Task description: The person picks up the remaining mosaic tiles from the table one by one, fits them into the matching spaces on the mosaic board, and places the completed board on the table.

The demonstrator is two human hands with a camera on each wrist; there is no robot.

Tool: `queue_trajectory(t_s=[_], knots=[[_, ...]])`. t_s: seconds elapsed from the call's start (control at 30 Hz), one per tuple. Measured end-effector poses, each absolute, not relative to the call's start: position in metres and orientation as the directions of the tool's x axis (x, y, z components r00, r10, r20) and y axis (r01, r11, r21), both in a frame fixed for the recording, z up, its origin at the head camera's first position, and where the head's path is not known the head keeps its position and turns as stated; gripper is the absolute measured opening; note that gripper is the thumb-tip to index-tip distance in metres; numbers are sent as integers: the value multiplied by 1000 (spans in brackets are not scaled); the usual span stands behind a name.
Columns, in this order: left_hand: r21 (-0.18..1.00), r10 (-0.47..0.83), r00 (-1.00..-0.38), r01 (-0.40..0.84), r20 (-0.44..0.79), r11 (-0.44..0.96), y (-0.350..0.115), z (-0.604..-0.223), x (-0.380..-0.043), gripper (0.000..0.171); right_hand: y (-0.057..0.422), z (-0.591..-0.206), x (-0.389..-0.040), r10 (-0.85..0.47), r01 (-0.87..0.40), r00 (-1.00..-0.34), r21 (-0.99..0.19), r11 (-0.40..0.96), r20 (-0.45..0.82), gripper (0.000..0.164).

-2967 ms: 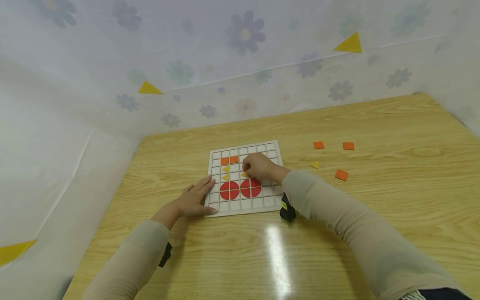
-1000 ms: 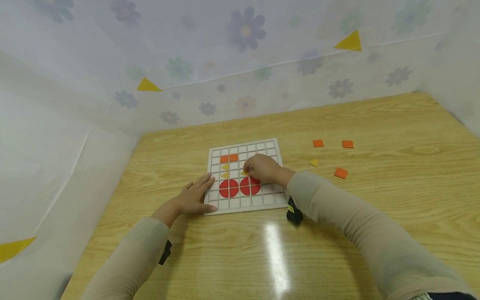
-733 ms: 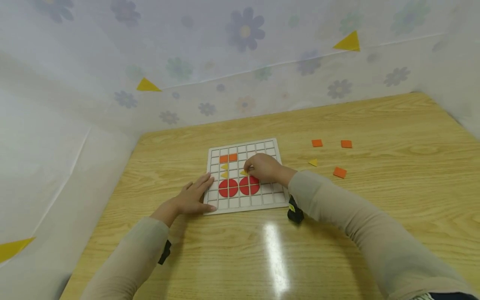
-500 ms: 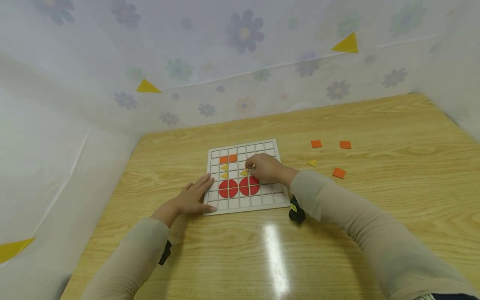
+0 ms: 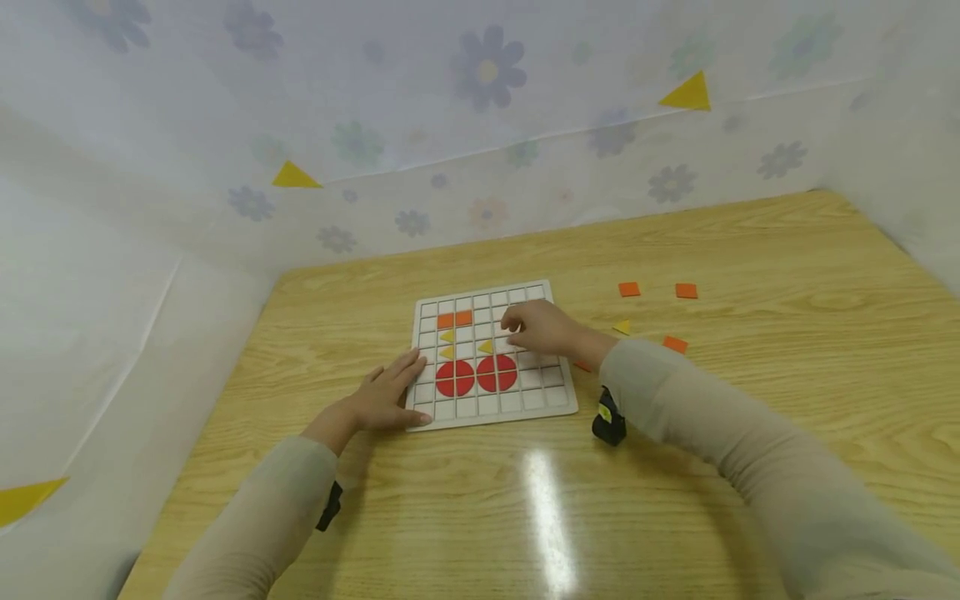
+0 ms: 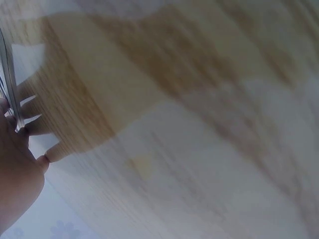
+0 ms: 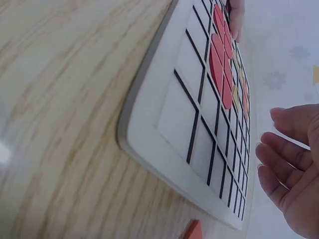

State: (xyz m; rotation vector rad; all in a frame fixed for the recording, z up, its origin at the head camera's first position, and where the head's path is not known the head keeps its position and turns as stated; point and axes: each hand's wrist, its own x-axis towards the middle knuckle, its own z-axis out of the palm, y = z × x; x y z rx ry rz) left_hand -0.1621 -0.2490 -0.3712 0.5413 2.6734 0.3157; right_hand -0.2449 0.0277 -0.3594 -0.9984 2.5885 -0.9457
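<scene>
A white gridded board (image 5: pixel 533 402) lies flat on the table in the head view. Two orange squares (image 5: pixel 463 317), three yellow triangles and two red discs made of quarter pieces (image 5: pixel 455 378) sit in its cells. My left hand (image 5: pixel 386 396) rests along the board's left edge with fingers spread. Just right of the third yellow triangle (image 5: pixel 486 346), my right hand (image 5: pixel 546 327) hovers above the board. Its thumb and fingers are bent loosely and apart. The right wrist view shows that hand (image 7: pixel 294 164) with nothing between its fingers. Cells under it are hidden.
Right of the board lie orange squares (image 5: pixel 629 289) and a loose yellow triangle (image 5: pixel 622 327). A reddish piece (image 5: pixel 582 366) shows partly beneath the right wrist. Flower-patterned white sheeting (image 5: pixel 487 158) borders the wooden table (image 5: pixel 450 508) at the back and sides.
My right hand has let go of the yellow triangle, which stays on the board, and has moved a little right with its fingers parted. My left hand has stayed in place.
</scene>
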Motion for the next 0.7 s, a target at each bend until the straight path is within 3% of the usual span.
queue_trajectory(t_s=[0.7], knots=[[295,407,-852,316,-330,902,-249,-373,-163,90,74,-349,-247,-574,-381,-819,-718,583,-31,23]])
